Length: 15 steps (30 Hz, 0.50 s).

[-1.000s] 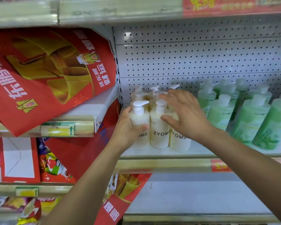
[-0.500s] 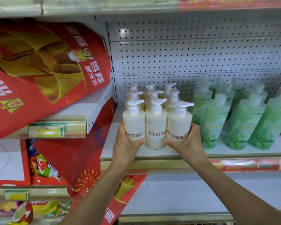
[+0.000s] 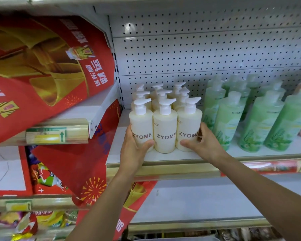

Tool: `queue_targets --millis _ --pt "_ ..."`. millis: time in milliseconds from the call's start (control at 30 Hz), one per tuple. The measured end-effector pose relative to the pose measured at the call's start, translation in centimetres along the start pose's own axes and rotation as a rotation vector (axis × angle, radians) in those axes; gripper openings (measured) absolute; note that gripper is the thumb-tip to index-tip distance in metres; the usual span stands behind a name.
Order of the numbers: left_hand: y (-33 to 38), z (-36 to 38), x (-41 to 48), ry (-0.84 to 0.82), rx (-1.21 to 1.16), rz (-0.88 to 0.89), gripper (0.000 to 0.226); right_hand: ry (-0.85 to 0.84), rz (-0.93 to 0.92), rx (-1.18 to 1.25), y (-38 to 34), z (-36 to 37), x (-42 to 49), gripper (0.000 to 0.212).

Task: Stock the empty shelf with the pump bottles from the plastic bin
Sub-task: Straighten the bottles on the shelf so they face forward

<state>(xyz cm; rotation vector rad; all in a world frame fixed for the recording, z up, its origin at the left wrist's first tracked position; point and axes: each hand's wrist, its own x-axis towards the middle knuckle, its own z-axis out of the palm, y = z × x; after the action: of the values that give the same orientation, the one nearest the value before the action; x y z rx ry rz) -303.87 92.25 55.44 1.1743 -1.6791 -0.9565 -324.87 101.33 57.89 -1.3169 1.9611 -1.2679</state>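
Note:
Several cream ZYOME pump bottles (image 3: pixel 165 129) stand in three rows at the left end of the white shelf (image 3: pixel 163 156). My left hand (image 3: pixel 134 148) grips the front left bottle (image 3: pixel 141 124) low down, thumb across its front. My right hand (image 3: pixel 202 145) grips the front right bottle (image 3: pixel 188 124) the same way, fingers round its right side. The front middle bottle stands between them, touched by neither hand. The plastic bin is out of sight, apart perhaps from a grey rim at the bottom edge.
Green pump bottles (image 3: pixel 261 119) fill the shelf right of the cream ones, close to my right hand. A pegboard back wall (image 3: pixel 198 54) is behind. Red gift boxes (image 3: pixel 42 70) lean on the neighbouring shelf at left. A bare white shelf (image 3: pixel 198 197) lies below.
My right hand has come down from the bottle tops to the base of the front right bottle. The left hand has stayed on the front left bottle. The camera has moved closer.

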Motion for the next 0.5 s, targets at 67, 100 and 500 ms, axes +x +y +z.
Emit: queue_targets --millis 67,100,500 --pt "0.0 0.0 0.1 -0.015 -0.003 -0.011 0.078 0.017 0.004 0.003 0.4 0.2 -0.1 0.070" --pt "0.1 -0.1 0.1 -0.024 -0.002 -0.019 0.077 0.028 -0.003 0.004 0.5 0.5 -0.3 0.073" --pt "0.7 1.1 -0.7 0.028 0.176 -0.028 0.124 0.361 0.013 -0.351 0.1 4.9 -1.7 0.137"
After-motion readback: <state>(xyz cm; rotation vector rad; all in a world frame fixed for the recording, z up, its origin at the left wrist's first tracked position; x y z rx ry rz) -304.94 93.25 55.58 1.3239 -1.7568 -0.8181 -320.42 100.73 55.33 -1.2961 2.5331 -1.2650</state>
